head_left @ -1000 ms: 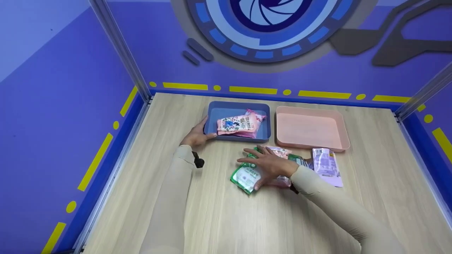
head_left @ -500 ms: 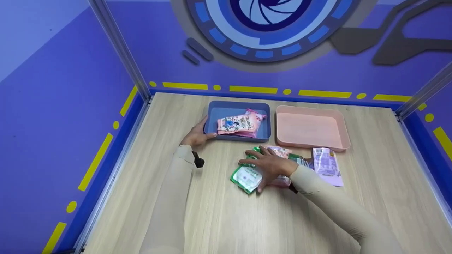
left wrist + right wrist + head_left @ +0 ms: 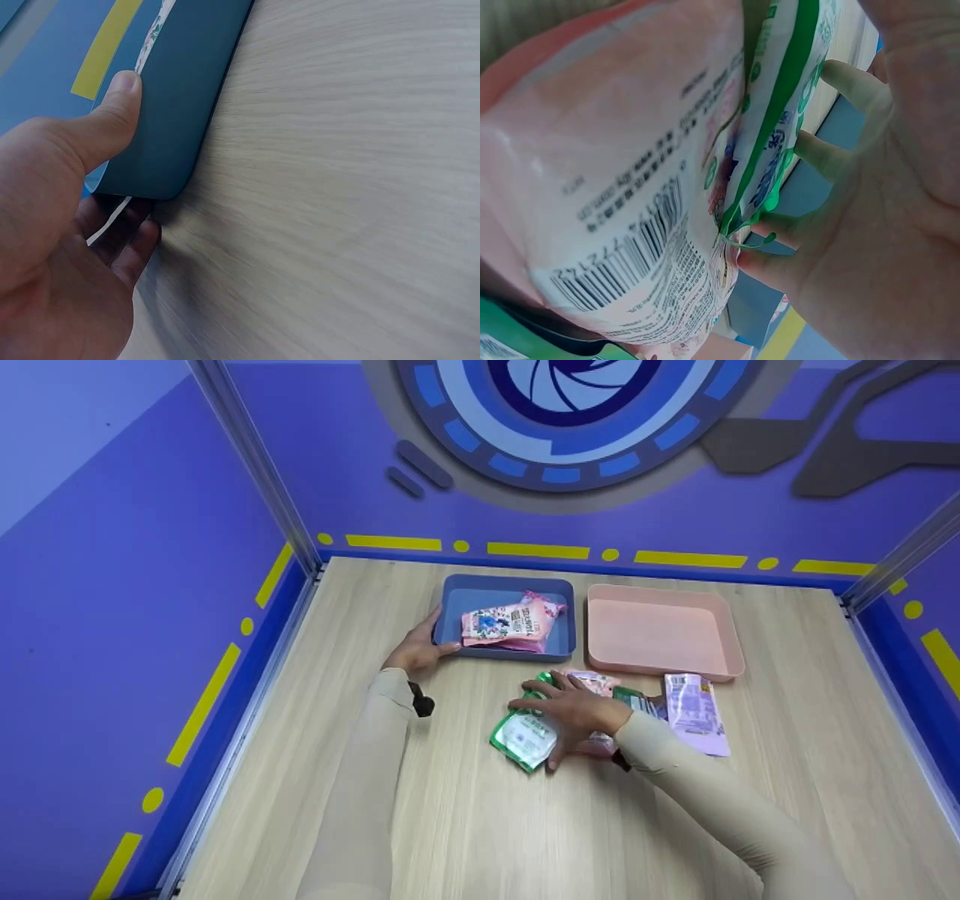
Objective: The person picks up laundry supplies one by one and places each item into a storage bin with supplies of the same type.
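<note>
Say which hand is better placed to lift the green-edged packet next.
Likely the right hand: its fingers touch the green-edged packet, while the left hand grips the blue tray.

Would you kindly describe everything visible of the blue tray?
The blue tray is a shallow, plastic-looking rectangle with rounded corners. It sits open side up on the wood-patterned table, left of the pink tray. Pink packets lie inside, leaving part of its floor bare. The left hand holds its near left corner, thumb at the near wall.

Three views: head, high, facing forward and down over table (image 3: 465,825); left wrist, close beside blue tray (image 3: 161,127); right wrist, close against pink packet (image 3: 622,142); tray shared by first two.
</note>
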`<state>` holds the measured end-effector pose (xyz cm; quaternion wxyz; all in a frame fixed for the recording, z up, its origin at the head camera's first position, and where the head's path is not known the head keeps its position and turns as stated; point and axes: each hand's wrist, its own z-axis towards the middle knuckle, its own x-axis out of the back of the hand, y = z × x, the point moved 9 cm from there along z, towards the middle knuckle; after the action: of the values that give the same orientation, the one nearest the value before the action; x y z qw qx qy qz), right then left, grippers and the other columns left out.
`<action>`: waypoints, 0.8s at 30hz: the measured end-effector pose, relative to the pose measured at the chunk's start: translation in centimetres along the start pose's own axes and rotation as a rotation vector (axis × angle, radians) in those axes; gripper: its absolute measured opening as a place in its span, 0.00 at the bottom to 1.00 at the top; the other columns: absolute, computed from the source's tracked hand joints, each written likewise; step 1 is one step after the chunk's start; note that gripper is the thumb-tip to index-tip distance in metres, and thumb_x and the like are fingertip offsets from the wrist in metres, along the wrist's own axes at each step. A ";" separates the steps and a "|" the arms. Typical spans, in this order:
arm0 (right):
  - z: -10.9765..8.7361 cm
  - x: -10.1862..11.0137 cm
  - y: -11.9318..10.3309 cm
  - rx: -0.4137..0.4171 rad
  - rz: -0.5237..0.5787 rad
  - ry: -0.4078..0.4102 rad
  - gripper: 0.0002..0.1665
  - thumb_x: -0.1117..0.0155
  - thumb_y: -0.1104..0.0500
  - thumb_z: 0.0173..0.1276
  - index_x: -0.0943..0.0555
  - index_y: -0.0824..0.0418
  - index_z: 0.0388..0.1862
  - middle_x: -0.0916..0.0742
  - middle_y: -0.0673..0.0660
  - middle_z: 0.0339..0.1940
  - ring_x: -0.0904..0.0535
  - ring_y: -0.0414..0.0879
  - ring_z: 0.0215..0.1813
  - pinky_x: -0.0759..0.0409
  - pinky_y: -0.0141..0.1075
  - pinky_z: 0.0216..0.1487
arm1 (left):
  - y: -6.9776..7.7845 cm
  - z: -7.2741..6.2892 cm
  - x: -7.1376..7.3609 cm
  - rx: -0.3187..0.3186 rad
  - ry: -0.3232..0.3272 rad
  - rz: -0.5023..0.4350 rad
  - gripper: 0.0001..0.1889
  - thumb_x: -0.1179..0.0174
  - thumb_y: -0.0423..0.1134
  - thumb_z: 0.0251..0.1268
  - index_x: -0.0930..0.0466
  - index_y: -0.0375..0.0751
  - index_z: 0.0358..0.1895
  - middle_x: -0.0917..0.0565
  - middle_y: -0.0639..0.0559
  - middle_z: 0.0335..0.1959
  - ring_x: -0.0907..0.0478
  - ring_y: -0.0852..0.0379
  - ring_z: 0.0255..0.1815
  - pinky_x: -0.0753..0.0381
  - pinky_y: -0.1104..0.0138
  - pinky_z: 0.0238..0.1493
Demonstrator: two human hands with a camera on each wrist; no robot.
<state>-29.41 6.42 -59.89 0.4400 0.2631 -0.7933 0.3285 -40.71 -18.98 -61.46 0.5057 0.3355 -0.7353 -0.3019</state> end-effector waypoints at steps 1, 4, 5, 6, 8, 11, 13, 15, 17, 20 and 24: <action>0.0 0.0 0.0 -0.001 -0.001 -0.001 0.74 0.17 0.26 0.37 0.42 0.35 0.83 0.44 0.55 0.85 0.58 0.74 0.82 0.60 0.69 0.78 | 0.0 0.0 0.0 0.002 0.000 0.000 0.51 0.34 0.50 0.71 0.62 0.58 0.85 0.55 0.49 0.86 0.60 0.46 0.85 0.55 0.51 0.82; 0.1 -0.1 0.1 -0.004 -0.010 -0.004 0.74 0.17 0.26 0.36 0.42 0.35 0.83 0.44 0.55 0.85 0.58 0.74 0.82 0.59 0.69 0.78 | 0.0 0.0 0.0 0.004 0.000 0.007 0.51 0.34 0.50 0.71 0.62 0.58 0.85 0.55 0.49 0.86 0.59 0.46 0.85 0.55 0.50 0.82; 0.1 -0.1 0.1 -0.004 -0.012 -0.004 0.74 0.17 0.26 0.36 0.42 0.35 0.83 0.44 0.55 0.85 0.58 0.74 0.82 0.59 0.69 0.78 | 0.0 0.0 0.0 0.006 0.000 0.011 0.51 0.34 0.50 0.71 0.62 0.58 0.85 0.55 0.49 0.86 0.59 0.46 0.85 0.55 0.50 0.82; 0.1 -0.1 0.1 -0.003 -0.016 -0.003 0.74 0.17 0.26 0.36 0.42 0.35 0.83 0.43 0.55 0.85 0.57 0.74 0.82 0.58 0.70 0.77 | 0.0 0.0 0.0 0.009 -0.002 0.013 0.51 0.34 0.51 0.71 0.62 0.59 0.85 0.55 0.49 0.86 0.59 0.46 0.85 0.55 0.50 0.82; 0.1 0.0 0.1 -0.003 -0.025 0.001 0.74 0.16 0.27 0.36 0.42 0.35 0.83 0.43 0.55 0.85 0.56 0.74 0.81 0.54 0.71 0.76 | -0.1 0.0 0.0 0.014 -0.002 0.018 0.51 0.34 0.51 0.71 0.62 0.59 0.85 0.55 0.49 0.86 0.60 0.45 0.85 0.55 0.50 0.82; 0.1 0.2 0.1 0.001 -0.028 0.010 0.73 0.15 0.29 0.36 0.41 0.36 0.83 0.41 0.55 0.84 0.54 0.74 0.81 0.48 0.73 0.73 | -0.1 0.1 0.0 0.019 -0.003 0.020 0.51 0.34 0.51 0.71 0.62 0.60 0.85 0.56 0.49 0.86 0.60 0.45 0.85 0.56 0.50 0.82; 0.1 0.3 0.1 0.001 -0.026 0.015 0.72 0.13 0.31 0.37 0.40 0.36 0.82 0.40 0.55 0.84 0.54 0.73 0.81 0.45 0.74 0.72 | -0.1 0.1 0.0 0.020 -0.003 0.019 0.51 0.34 0.51 0.71 0.62 0.60 0.85 0.56 0.48 0.86 0.60 0.45 0.85 0.56 0.50 0.82; 0.1 0.4 0.1 0.001 -0.018 0.015 0.71 0.12 0.34 0.38 0.39 0.35 0.82 0.40 0.55 0.83 0.53 0.73 0.81 0.44 0.74 0.71 | 0.0 0.0 0.0 0.020 -0.003 0.015 0.51 0.34 0.50 0.71 0.62 0.60 0.85 0.55 0.48 0.86 0.60 0.45 0.85 0.56 0.50 0.82; 0.1 0.5 0.1 -0.003 -0.012 0.013 0.70 0.12 0.36 0.40 0.39 0.35 0.82 0.39 0.54 0.83 0.52 0.72 0.81 0.42 0.74 0.70 | 0.0 0.0 0.0 0.019 -0.003 0.015 0.51 0.34 0.50 0.71 0.63 0.60 0.85 0.55 0.48 0.86 0.60 0.45 0.85 0.56 0.50 0.82; 0.1 0.7 0.0 -0.005 -0.010 0.014 0.69 0.10 0.40 0.40 0.38 0.36 0.81 0.38 0.54 0.82 0.50 0.72 0.80 0.39 0.73 0.69 | 0.2 -0.1 0.1 -0.002 -0.004 0.029 0.51 0.34 0.50 0.71 0.62 0.58 0.85 0.55 0.47 0.86 0.59 0.45 0.85 0.55 0.51 0.82; 0.2 0.9 -0.1 -0.007 -0.024 0.019 0.67 0.10 0.44 0.41 0.36 0.37 0.81 0.35 0.55 0.80 0.46 0.70 0.78 0.34 0.69 0.69 | 0.4 -0.2 0.1 -0.035 -0.004 0.058 0.50 0.35 0.50 0.72 0.62 0.56 0.86 0.54 0.46 0.85 0.58 0.45 0.85 0.54 0.52 0.82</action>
<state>-29.92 6.09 -59.15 0.4526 0.2680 -0.7868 0.3228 -40.65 -18.81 -61.01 0.5187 0.3047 -0.7401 -0.3008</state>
